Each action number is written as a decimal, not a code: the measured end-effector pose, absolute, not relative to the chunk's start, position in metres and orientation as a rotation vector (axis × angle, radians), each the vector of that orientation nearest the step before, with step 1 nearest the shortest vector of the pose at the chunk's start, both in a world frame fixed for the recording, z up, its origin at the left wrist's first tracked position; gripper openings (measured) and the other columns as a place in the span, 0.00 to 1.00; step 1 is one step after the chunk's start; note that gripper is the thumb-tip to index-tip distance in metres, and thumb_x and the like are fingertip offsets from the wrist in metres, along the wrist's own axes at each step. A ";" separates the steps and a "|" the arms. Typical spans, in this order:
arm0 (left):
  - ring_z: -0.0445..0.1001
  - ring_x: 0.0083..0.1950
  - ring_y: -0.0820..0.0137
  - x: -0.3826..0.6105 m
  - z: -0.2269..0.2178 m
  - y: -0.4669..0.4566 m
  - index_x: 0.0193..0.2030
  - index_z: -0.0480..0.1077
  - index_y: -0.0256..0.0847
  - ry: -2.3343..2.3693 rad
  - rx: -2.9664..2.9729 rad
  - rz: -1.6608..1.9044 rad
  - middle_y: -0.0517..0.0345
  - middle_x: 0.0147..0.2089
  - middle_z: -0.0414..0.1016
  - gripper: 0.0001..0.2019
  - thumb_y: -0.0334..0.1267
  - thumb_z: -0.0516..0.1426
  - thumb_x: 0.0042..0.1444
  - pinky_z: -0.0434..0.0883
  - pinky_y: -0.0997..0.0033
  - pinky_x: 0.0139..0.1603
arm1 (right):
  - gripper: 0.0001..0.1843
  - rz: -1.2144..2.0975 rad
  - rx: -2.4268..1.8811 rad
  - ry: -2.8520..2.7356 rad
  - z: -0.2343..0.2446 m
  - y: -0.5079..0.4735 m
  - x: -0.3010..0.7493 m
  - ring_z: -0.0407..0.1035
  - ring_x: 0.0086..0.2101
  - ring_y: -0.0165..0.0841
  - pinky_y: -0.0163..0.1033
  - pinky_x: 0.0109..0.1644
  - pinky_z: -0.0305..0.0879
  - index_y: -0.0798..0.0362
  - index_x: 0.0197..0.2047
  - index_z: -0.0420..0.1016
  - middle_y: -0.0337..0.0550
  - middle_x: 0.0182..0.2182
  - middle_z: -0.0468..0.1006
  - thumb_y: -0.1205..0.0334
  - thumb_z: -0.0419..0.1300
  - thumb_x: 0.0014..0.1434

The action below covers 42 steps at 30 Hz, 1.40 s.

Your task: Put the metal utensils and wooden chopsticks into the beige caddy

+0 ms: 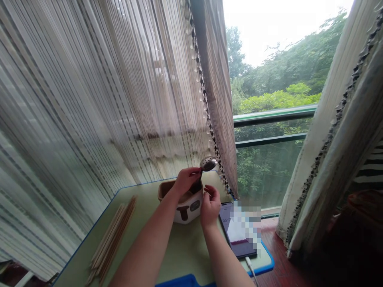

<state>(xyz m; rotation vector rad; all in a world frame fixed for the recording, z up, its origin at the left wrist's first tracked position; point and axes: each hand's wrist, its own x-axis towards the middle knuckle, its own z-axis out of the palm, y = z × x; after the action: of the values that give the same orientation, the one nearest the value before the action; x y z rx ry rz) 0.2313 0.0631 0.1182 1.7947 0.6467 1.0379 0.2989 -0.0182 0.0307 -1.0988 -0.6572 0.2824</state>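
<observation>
A perforated metal spoon (208, 163) stands over the right back corner of a small white-and-brown box (188, 214). My left hand (188, 178) reaches across the box, its fingers closed on the spoon just below the head. The dark handle points down toward the inside of the box; its lower end is hidden. Beside the box's right wall is my right hand (210, 202), with curled fingers and the thumb close to them. Whatever lies within those fingers cannot be made out. Brown trim runs round the box's rim, and its front carries a dark brown mark and a grey patch.
A bundle of thin wooden sticks (112, 239) lies on the left of the blue-edged table (140, 243). At the right are a phone (235, 235), partly pixelated, and a white cable (250, 266). A striped curtain (134, 99) hangs along the table's far edge.
</observation>
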 end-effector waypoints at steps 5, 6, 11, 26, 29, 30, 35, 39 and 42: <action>0.72 0.32 0.70 0.229 0.118 0.059 0.40 0.76 0.37 0.696 1.906 1.022 0.54 0.33 0.77 0.14 0.37 0.60 0.45 0.68 0.73 0.31 | 0.12 0.295 -1.106 -0.634 0.030 -0.019 0.298 0.69 0.38 0.35 0.40 0.43 0.65 0.54 0.41 0.68 0.47 0.38 0.74 0.64 0.52 0.52; 0.72 0.32 0.70 0.228 0.118 0.058 0.40 0.76 0.37 0.701 1.903 1.013 0.54 0.32 0.77 0.14 0.37 0.60 0.45 0.69 0.72 0.32 | 0.12 0.292 -1.097 -0.630 0.030 -0.019 0.297 0.69 0.39 0.35 0.40 0.43 0.65 0.54 0.41 0.68 0.47 0.39 0.74 0.64 0.52 0.52; 0.73 0.31 0.70 0.230 0.118 0.053 0.41 0.76 0.37 0.707 1.886 1.010 0.54 0.31 0.77 0.14 0.37 0.59 0.46 0.69 0.71 0.33 | 0.14 0.283 -1.064 -0.630 0.030 -0.018 0.297 0.69 0.41 0.36 0.41 0.45 0.65 0.56 0.43 0.68 0.49 0.41 0.74 0.64 0.52 0.52; 0.74 0.34 0.67 0.246 0.113 0.046 0.36 0.76 0.40 0.937 2.071 1.217 0.55 0.33 0.78 0.09 0.37 0.59 0.48 0.68 0.69 0.37 | 0.13 0.213 -1.098 -0.684 0.033 -0.025 0.297 0.67 0.39 0.35 0.41 0.43 0.64 0.55 0.41 0.68 0.48 0.39 0.73 0.64 0.51 0.51; 0.75 0.35 0.66 0.248 0.114 0.047 0.37 0.76 0.41 0.988 2.042 1.226 0.54 0.34 0.78 0.09 0.37 0.60 0.47 0.68 0.67 0.38 | 0.13 0.214 -1.131 -0.685 0.032 -0.024 0.297 0.67 0.39 0.35 0.40 0.43 0.63 0.54 0.41 0.68 0.47 0.39 0.73 0.64 0.50 0.52; 0.75 0.35 0.65 0.248 0.114 0.048 0.36 0.77 0.42 1.010 2.042 1.223 0.53 0.34 0.78 0.09 0.36 0.60 0.46 0.68 0.67 0.38 | 0.13 0.215 -1.137 -0.685 0.032 -0.024 0.298 0.67 0.39 0.34 0.40 0.43 0.63 0.54 0.41 0.68 0.47 0.39 0.73 0.64 0.50 0.52; 0.74 0.32 0.66 0.245 0.115 0.047 0.33 0.76 0.42 1.075 2.145 1.133 0.55 0.30 0.77 0.08 0.34 0.61 0.43 0.67 0.68 0.36 | 0.12 0.224 -1.166 -0.683 0.030 -0.022 0.299 0.67 0.38 0.33 0.38 0.42 0.63 0.53 0.40 0.68 0.45 0.38 0.73 0.64 0.50 0.52; 0.74 0.34 0.67 0.239 0.114 0.047 0.38 0.75 0.41 1.095 2.146 1.194 0.54 0.34 0.77 0.12 0.32 0.61 0.43 0.67 0.67 0.39 | 0.11 0.229 -1.171 -0.684 0.030 -0.023 0.298 0.66 0.37 0.32 0.38 0.41 0.62 0.52 0.39 0.67 0.44 0.38 0.73 0.64 0.51 0.52; 0.73 0.34 0.66 0.237 0.113 0.047 0.36 0.75 0.41 1.129 2.213 1.200 0.54 0.33 0.77 0.09 0.34 0.60 0.44 0.67 0.66 0.39 | 0.10 0.244 -1.150 -0.693 0.029 -0.022 0.296 0.66 0.35 0.32 0.38 0.41 0.62 0.52 0.39 0.67 0.43 0.37 0.72 0.64 0.51 0.52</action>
<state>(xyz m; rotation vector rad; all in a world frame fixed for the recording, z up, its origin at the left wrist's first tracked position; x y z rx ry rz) 0.2370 0.0473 0.1134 2.2126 1.1292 1.1995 0.2964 -0.0224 0.0292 -1.1498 -0.6929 0.2437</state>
